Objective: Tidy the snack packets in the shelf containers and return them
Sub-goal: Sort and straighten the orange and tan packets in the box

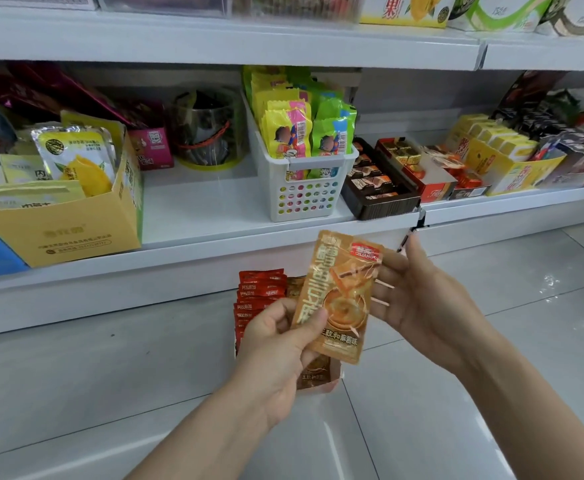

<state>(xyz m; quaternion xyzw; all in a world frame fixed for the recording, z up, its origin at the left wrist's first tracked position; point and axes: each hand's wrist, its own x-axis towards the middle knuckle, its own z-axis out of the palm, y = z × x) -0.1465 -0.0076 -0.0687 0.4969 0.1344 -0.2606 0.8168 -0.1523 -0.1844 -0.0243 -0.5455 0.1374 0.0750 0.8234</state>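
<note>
While my left hand pinches the orange snack packet and my open right hand steadies its back, the container of red packets sits on the floor beneath them, half sorted, I judge, not yet returned to the shelf gap above.

Orange snack packet held up over a small box on the floor.

The packet is shiny, flat and nearly upright, tilted a little. Below it, the box holds a row of red packets standing on end and more orange ones.
</note>
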